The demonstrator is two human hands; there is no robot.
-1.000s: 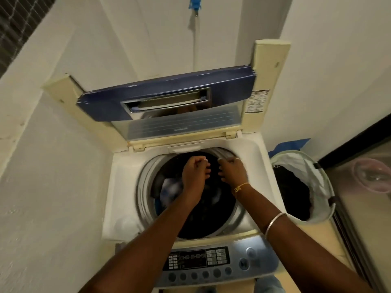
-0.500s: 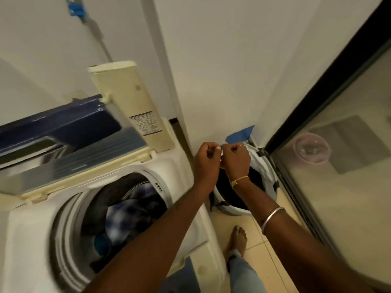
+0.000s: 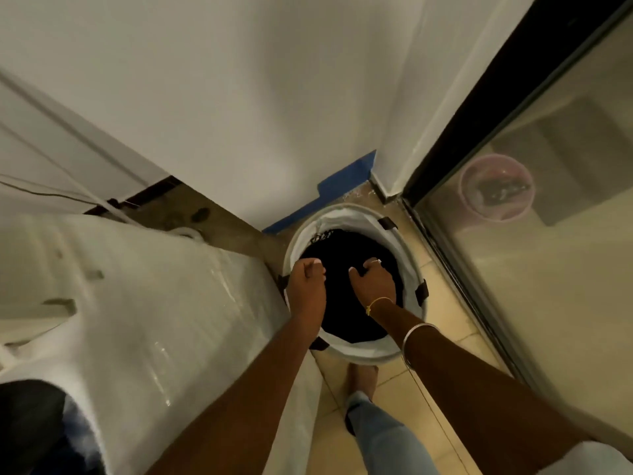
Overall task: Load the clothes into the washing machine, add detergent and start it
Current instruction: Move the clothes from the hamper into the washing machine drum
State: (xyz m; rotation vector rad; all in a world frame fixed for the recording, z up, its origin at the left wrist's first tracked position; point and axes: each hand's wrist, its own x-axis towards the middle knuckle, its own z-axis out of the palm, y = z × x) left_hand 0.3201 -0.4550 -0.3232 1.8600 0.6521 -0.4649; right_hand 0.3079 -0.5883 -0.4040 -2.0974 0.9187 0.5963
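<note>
A round white laundry basket (image 3: 356, 212) stands on the floor right of the washing machine (image 3: 154, 303) and is full of dark clothes (image 3: 349, 250). Both my hands are down in it. My right hand (image 3: 371, 282) presses into the dark clothes with its fingers curled into the fabric. At the basket's left rim my left hand (image 3: 306, 282) is closed in a fist; I cannot see whether it holds cloth. The machine's open drum (image 3: 37, 426) shows at the bottom left, blurred, with dark and blue clothes inside.
A white wall runs behind the basket with blue tape (image 3: 342, 186) at its foot. A black-framed glass door (image 3: 513, 269) closes off the right side, with a pink tub (image 3: 496, 192) behind it. My bare foot (image 3: 363, 375) stands on the tiled floor just before the basket.
My view has swung right from the machine's drum to the basket. Both hands have left the drum, crossed over the machine's edge and dropped into the basket onto the dark clothes.
</note>
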